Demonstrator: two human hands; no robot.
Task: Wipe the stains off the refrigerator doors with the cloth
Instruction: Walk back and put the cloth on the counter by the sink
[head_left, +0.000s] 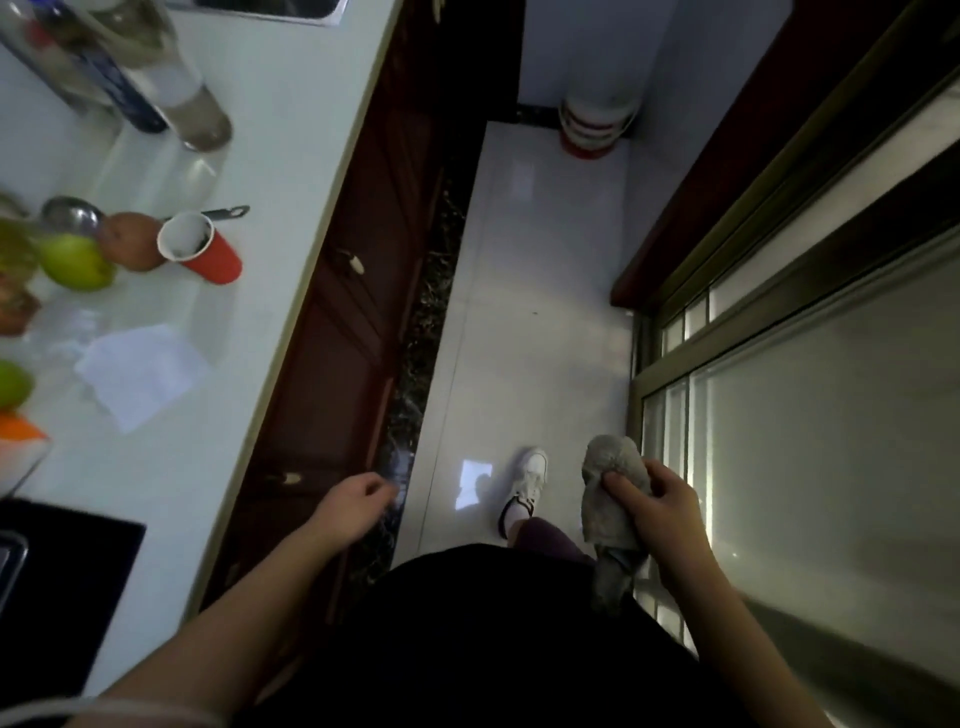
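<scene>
My right hand (662, 506) grips a crumpled grey cloth (610, 486) low on the right, above the floor and close to a glass sliding door. The cloth hangs down past my fingers. My left hand (353, 501) floats loosely curled beside the dark wooden cabinet fronts (363, 291) and holds nothing. No refrigerator door shows in this view.
A white counter (270, 218) on the left carries a red cup (200, 249), green fruit (75, 262), bottles (171, 78) and a white paper (140, 371). A glass sliding door (810, 426) lines the right. A white tiled floor (540, 291) runs ahead to a red-striped bucket (595, 124).
</scene>
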